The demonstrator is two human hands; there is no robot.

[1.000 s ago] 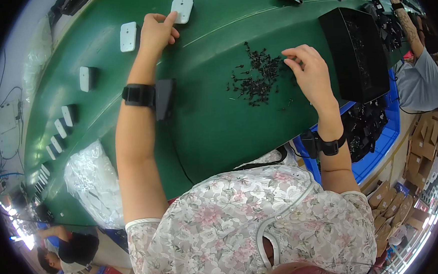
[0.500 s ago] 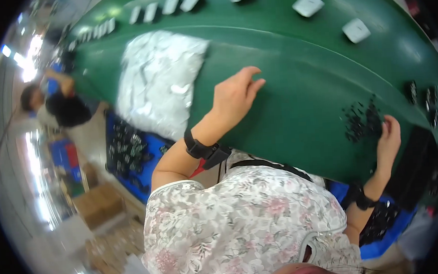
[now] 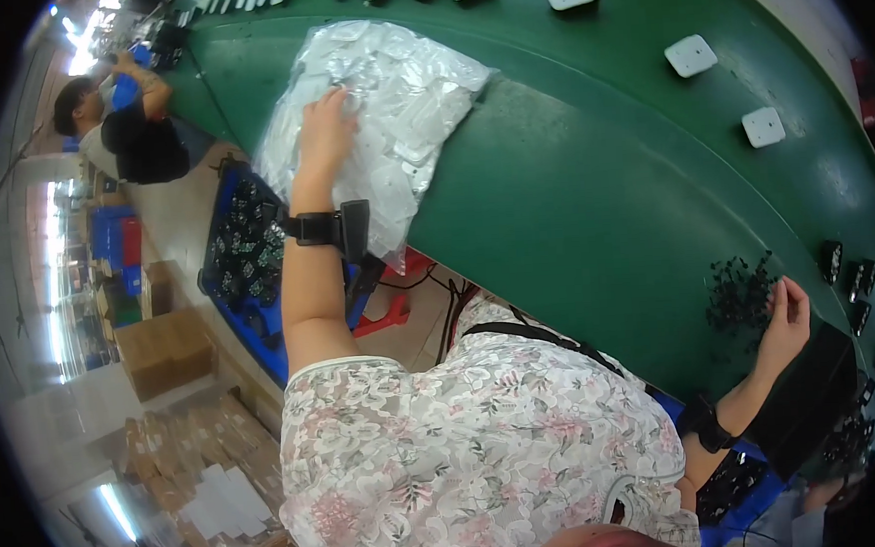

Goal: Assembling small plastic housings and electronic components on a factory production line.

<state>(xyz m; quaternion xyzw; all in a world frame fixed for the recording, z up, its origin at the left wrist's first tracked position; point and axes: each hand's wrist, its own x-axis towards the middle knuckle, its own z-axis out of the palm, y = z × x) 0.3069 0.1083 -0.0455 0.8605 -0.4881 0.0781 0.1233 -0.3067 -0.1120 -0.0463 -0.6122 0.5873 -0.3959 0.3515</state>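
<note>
My left hand (image 3: 327,130) lies over a clear plastic bag (image 3: 445,67) of flat white plastic pieces (image 3: 387,181), its fingers apart and slightly bent against the pieces at the bag's left part. Whether a fingertip has hold of any piece is hard to see. Far to the right, my right hand (image 3: 789,314) is at the edge of a loose heap of small black parts (image 3: 737,290) on the green table (image 3: 574,205). Its thumb and fingers are drawn together; whatever is between them is too small to make out. Both wrists wear black straps.
White rounded plates (image 3: 692,55) stand spaced along the green strip at the table's far side. Black pieces (image 3: 862,278) lie at the right. Below left, a blue bin (image 3: 271,339) holds several dark parts. Cardboard boxes (image 3: 165,352) and a seated person (image 3: 138,131) are at left.
My left hand has moved left, from above the bare table onto the bag of white pieces. My right hand stays beside the black heap. The whole view has shifted with my head.
</note>
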